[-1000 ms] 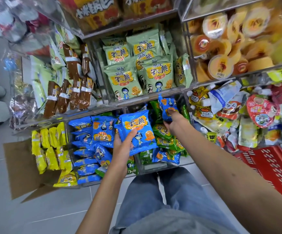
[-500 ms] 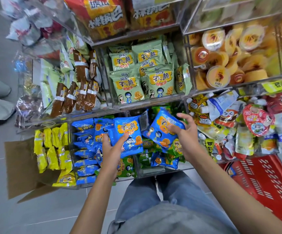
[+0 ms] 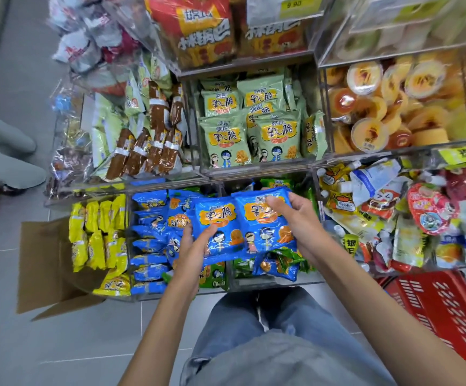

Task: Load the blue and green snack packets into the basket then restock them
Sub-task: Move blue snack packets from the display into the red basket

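Observation:
Two blue snack packets sit side by side above the lowest clear bin. My left hand grips the left blue packet from below, thumb on its front. My right hand pinches the right blue packet at its upper right edge. More blue packets are stacked in the bin to the left. Dark green packets lie beneath the held ones. Pale green packets fill the bin one shelf up. The red basket stands on the floor at lower right.
Yellow packets fill the bin at left, beside an open cardboard box. Brown bars, cup jellies and pouch snacks occupy neighbouring bins. My knees are close under the shelf. Another person's shoes are at far left.
My right hand pulled a blue packet out of the bin and brought it leftward beside the packet in my left hand. The camera moved closer and tilted up.

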The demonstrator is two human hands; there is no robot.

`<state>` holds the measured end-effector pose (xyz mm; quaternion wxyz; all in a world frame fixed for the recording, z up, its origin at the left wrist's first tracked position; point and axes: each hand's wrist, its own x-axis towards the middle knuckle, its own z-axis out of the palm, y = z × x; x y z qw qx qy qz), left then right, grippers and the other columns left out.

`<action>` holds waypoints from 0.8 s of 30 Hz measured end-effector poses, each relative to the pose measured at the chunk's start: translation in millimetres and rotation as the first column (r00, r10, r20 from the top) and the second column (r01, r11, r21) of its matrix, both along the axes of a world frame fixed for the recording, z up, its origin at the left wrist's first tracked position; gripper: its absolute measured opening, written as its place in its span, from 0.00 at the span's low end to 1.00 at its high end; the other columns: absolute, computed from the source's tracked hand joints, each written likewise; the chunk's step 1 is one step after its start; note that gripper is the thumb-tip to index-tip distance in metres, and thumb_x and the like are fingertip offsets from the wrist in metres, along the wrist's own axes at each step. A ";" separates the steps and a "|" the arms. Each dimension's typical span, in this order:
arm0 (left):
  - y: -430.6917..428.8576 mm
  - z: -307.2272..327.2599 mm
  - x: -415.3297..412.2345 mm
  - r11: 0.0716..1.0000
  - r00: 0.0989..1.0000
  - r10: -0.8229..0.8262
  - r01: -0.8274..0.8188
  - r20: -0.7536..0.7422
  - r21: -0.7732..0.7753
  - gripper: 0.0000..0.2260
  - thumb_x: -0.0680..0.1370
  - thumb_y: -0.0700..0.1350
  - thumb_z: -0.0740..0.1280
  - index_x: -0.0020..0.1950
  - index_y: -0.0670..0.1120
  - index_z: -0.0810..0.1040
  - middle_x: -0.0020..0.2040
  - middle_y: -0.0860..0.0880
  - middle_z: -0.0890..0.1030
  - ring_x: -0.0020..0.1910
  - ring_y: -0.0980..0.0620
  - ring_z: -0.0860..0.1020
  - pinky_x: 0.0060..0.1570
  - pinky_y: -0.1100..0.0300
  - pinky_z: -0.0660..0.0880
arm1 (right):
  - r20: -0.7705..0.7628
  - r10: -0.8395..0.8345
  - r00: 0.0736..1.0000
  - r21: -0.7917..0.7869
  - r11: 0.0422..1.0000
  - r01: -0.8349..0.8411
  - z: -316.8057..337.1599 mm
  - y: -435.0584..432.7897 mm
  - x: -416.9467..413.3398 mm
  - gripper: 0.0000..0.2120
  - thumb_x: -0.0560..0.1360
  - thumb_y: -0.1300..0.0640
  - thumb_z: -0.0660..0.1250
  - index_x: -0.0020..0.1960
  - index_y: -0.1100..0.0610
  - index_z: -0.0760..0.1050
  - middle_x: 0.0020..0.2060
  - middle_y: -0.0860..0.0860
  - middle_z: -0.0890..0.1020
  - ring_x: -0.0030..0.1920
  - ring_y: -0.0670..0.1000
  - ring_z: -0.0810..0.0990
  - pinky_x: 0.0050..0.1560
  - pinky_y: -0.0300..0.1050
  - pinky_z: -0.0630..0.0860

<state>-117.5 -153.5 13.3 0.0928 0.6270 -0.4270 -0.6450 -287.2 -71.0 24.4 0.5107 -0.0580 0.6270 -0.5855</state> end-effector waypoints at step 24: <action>-5.4 -6.8 25.7 0.958 0.972 0.173 -0.129 -0.161 0.255 0.32 0.62 0.51 0.70 0.65 0.44 0.74 0.54 0.45 0.82 0.47 0.48 0.82 0.44 0.55 0.78 | -0.640 0.709 0.295 0.539 0.688 -0.486 -69.6 -54.1 -17.0 0.25 0.76 0.52 0.64 0.71 0.55 0.64 0.67 0.55 0.70 0.67 0.56 0.67 0.64 0.47 0.64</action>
